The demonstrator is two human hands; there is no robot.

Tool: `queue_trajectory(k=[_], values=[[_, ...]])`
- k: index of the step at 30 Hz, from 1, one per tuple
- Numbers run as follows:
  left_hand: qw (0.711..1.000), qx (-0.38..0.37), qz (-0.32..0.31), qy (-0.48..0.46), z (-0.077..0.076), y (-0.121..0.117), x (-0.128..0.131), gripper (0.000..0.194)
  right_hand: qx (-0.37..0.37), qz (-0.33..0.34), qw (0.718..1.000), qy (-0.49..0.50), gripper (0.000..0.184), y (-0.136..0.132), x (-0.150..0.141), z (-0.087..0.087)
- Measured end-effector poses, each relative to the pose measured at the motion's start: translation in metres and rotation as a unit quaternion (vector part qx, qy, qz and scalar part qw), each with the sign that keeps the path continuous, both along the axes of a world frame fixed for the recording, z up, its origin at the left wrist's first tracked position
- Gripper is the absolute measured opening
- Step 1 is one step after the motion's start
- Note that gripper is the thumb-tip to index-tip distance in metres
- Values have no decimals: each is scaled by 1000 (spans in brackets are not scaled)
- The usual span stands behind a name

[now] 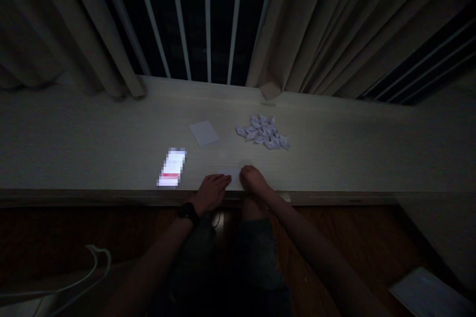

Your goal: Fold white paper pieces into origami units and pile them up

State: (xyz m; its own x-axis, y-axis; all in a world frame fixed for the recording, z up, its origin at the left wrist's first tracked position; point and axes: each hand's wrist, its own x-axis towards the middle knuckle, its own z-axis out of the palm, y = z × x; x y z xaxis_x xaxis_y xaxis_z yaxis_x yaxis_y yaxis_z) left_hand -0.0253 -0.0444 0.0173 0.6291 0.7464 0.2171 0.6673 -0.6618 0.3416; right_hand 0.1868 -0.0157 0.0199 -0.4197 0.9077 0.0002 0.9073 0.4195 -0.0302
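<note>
A small sheet of white paper (234, 174) lies at the front edge of the pale ledge, between my two hands. My left hand (212, 192), with a dark watch on its wrist, rests its outstretched fingers flat on the paper's left part. At the right end of the paper, my right hand (254, 179) has its fingers curled and closed on the edge. Farther back sits a cluster of several small folded paper pieces (266, 132) with pointed tips. Left of them is a square white sheet or stack of paper (204, 133).
A lit phone (171, 167), its screen blurred out, lies left of my hands. Beige curtains (312, 25) and a barred window (189, 20) stand behind the ledge (92, 143). A white cable (97, 267) hangs at lower left. The room is dim.
</note>
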Motion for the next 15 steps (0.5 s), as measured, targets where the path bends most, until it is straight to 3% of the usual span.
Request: queue_trajectory(k=[4, 6, 11, 15], values=[[1000, -6, 3, -16, -1, 0, 0, 48, -8, 97, 995, -13, 19, -14, -22, 3], [1000, -10, -3, -23, 0, 0, -1, 49, -9, 114, 993, -9, 20, -20, -30, 2], [1000, -10, -4, -23, 0, 1, -2, 51, -20, 112, 993, 9, 20, -22, -28, 1], [1000, -12, -4, -16, 0, 2, -2, 51, -13, 34, 999, 18, 15, -7, -10, 3]])
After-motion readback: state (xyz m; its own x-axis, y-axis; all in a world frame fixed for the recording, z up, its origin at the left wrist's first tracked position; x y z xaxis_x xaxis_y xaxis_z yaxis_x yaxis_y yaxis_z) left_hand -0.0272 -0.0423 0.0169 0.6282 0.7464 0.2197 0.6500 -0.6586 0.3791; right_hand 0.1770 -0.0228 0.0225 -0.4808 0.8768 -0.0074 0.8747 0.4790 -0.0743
